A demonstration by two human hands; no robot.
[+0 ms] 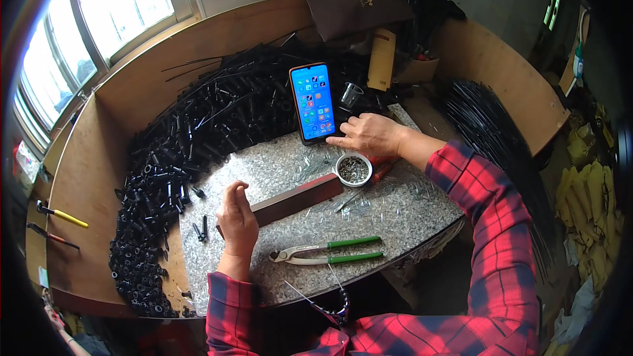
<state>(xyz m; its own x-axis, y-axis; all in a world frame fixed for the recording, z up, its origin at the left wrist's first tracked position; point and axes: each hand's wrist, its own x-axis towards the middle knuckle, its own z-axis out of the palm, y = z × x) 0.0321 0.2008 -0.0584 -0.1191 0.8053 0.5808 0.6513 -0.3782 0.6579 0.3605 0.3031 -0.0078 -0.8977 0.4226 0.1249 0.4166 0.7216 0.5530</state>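
A smartphone [312, 102] stands upright at the back of the speckled tabletop [297, 155], its lit screen covered in app icons. My right hand [372, 134] reaches to its lower edge with the index finger stretched out and holds nothing visible. Just below that hand is a small white bowl [354, 170] of tiny metal pieces. My left hand [238, 221] rests beside the near-left end of a dark rectangular metal bar [298, 199]. Its fingers are curled together, hiding whatever is in them. Green-handled pliers [326, 250] lie between my forearms.
A heap of black tubular parts [191, 131] fills the left and back, against a curved wooden guard [105, 118]. Long black rods [484, 125] lie at right. Red-handled pliers [382, 168] are beside the bowl. A clear cup [351, 95] stands behind my right hand; eyeglasses [337, 310] hang near the front edge.
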